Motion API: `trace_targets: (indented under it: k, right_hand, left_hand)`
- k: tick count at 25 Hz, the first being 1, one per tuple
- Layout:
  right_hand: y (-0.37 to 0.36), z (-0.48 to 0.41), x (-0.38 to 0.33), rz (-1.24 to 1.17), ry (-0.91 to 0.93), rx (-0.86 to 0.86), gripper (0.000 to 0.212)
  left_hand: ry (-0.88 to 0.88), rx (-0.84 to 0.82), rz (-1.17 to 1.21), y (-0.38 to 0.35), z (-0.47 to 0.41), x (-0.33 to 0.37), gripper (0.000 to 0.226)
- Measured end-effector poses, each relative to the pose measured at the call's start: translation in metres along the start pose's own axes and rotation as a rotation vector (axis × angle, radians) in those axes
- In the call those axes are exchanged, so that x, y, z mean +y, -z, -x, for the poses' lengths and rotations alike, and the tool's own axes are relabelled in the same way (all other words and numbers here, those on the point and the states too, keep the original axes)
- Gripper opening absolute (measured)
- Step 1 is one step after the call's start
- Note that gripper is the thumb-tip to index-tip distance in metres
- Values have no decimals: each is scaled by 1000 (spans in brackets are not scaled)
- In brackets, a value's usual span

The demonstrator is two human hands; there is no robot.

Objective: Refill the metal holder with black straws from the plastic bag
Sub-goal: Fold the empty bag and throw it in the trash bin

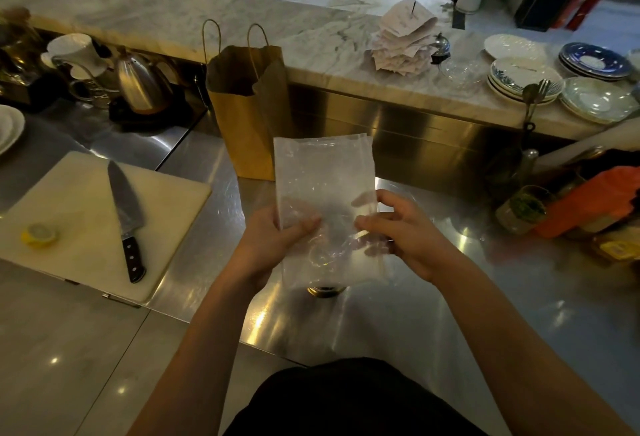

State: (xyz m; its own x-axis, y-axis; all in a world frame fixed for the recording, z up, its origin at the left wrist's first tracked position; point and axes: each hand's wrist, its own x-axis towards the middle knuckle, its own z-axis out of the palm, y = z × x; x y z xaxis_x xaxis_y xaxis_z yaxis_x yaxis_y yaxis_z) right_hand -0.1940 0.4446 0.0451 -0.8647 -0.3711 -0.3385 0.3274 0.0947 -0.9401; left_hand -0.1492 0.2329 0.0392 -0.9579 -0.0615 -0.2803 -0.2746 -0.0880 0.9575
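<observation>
One clear plastic bag [325,172] is held upright in the middle of the scene, its lower end hanging right over the single metal holder [325,292]. Only the holder's rim shows, under the bag's bottom edge on the steel counter [433,314]. That placement looks chosen so that anything sliding out drops straight in. The left hand [273,238] grips the bag's left edge, thumb across the front and fingers behind. The right hand [405,231] pinches the right side between thumb and curled fingers, so the two hands together keep the film taut and steady. No black straws can be counted: the bag looks flat and see-through, and the dark patch in the holder's mouth is too hidden to tell, so the refill may be nearly done. To the left lies one cutting board [79,228] carrying one knife [126,214] and one lemon piece [38,235], and farther back stands one brown paper bag [242,113] with two handles
</observation>
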Motion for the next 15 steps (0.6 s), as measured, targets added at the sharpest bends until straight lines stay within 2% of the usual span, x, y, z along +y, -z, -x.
trace_targets:
  k: [2,6,15]
  right_hand:
    - [7,2,-3,-8,-4,5,28]
    - [16,4,-7,5,-6,-110,41]
    - [24,-1,-10,-35,11,-196,40]
  left_hand:
    - [34,-46,63,6,2,1,34]
    - [42,-128,78,15,4,5,45]
    - [-11,-189,60,20,3,5,47]
